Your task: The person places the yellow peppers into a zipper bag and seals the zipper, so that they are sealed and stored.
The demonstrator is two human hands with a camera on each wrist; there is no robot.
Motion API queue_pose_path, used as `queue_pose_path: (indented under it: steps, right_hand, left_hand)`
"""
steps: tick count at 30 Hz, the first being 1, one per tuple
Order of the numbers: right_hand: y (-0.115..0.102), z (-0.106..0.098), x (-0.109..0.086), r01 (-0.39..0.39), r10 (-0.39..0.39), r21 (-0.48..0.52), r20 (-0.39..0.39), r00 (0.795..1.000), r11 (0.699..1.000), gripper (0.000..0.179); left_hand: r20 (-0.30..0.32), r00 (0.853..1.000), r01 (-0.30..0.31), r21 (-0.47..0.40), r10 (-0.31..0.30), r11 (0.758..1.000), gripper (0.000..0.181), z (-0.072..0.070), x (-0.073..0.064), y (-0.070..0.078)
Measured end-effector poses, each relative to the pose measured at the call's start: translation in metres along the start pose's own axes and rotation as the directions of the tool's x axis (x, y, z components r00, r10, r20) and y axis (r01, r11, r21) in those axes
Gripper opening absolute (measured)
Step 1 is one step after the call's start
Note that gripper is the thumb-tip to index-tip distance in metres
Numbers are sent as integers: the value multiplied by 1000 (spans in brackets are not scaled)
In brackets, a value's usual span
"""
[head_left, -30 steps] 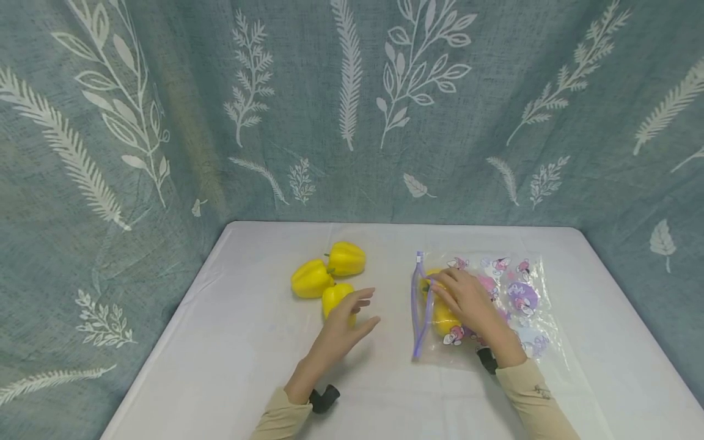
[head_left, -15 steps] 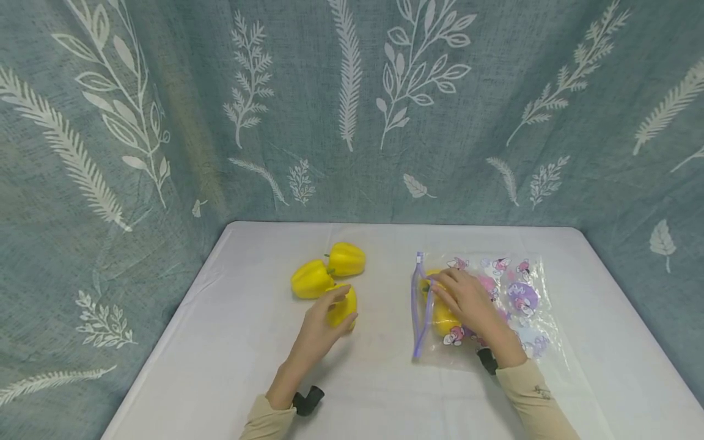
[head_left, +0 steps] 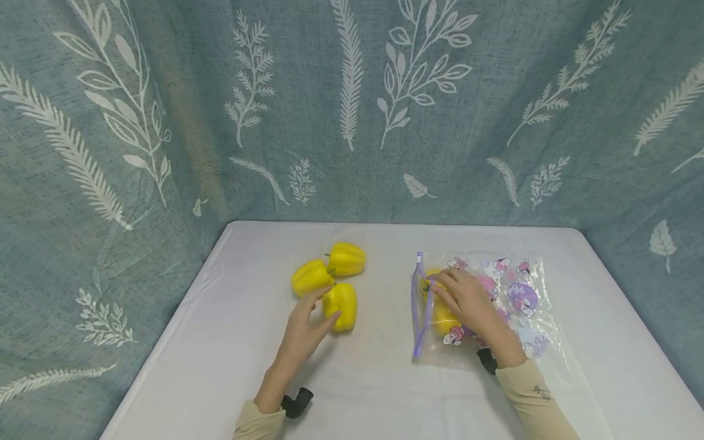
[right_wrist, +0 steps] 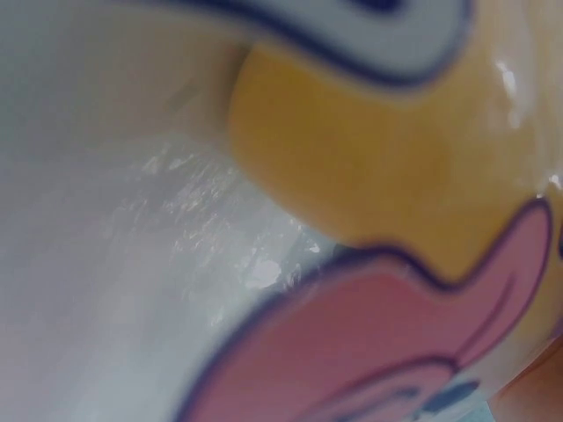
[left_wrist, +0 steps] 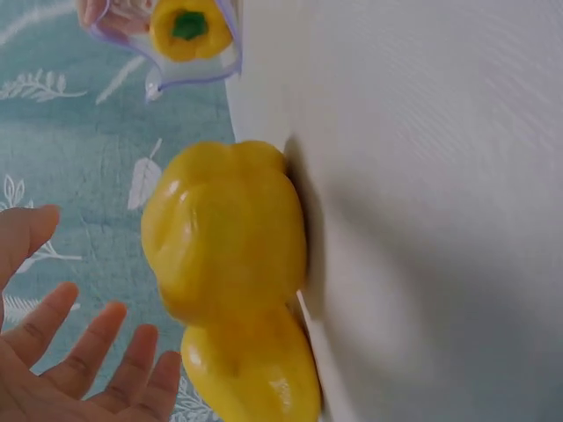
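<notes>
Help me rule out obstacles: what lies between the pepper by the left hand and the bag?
In the head view, only bare table lies between the pepper by the left hand and the bag.

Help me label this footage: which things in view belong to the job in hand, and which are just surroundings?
Likely the job:
left hand
right hand
clear bag
yellow pepper inside it
three loose yellow peppers

Likely surroundings:
white table
leaf-patterned curtain
black wrist devices
</notes>
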State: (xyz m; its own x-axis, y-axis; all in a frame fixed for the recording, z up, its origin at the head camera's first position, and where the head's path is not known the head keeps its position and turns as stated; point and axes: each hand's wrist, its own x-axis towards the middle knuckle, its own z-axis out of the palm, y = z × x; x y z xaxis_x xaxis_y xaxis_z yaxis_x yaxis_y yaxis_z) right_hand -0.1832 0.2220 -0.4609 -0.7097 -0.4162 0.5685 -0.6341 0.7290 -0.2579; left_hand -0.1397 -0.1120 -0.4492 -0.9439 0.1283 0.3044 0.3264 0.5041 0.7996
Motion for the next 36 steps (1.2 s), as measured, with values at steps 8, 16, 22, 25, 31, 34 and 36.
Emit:
queue_pose_path:
  steps: [8, 16, 22, 25, 31, 34, 36]
  right_hand:
    - [0, 1, -1, -9, 9, 6, 5, 1000, 1000, 19]
    - [0, 0, -2, -11, 11, 8, 5, 1000, 1000, 19]
    - [0, 0, -2, -16, 16, 6, 15, 1000, 1000, 18]
    - [0, -1, -2, -19, 19, 9, 18, 1000, 1000, 18]
    - [-1, -1, -2, -9, 9, 13, 13, 1000, 1000, 19]
    - [-1, -1, -2, -4, 4, 11, 8, 1000, 1000, 19]
    - [-1, -1, -2, -1, 1, 8, 6, 1000, 1000, 19]
  left_hand:
    - [10, 999, 48, 32, -48, 998, 51, 0, 1, -8]
    - [17, 998, 54, 22, -54, 998, 55, 6, 2, -12]
    - [26, 998, 51, 15, -52, 999, 58, 10, 4, -12]
    - [38, 998, 51, 26, -52, 998, 59, 11, 5, -13]
    - [71, 994, 77, 59, -81, 995, 64, 13, 7, -12]
    - [80, 992, 90, 85, -97, 992, 65, 14, 8, -11]
    - [80, 991, 99, 96, -106, 990, 66, 15, 9, -10]
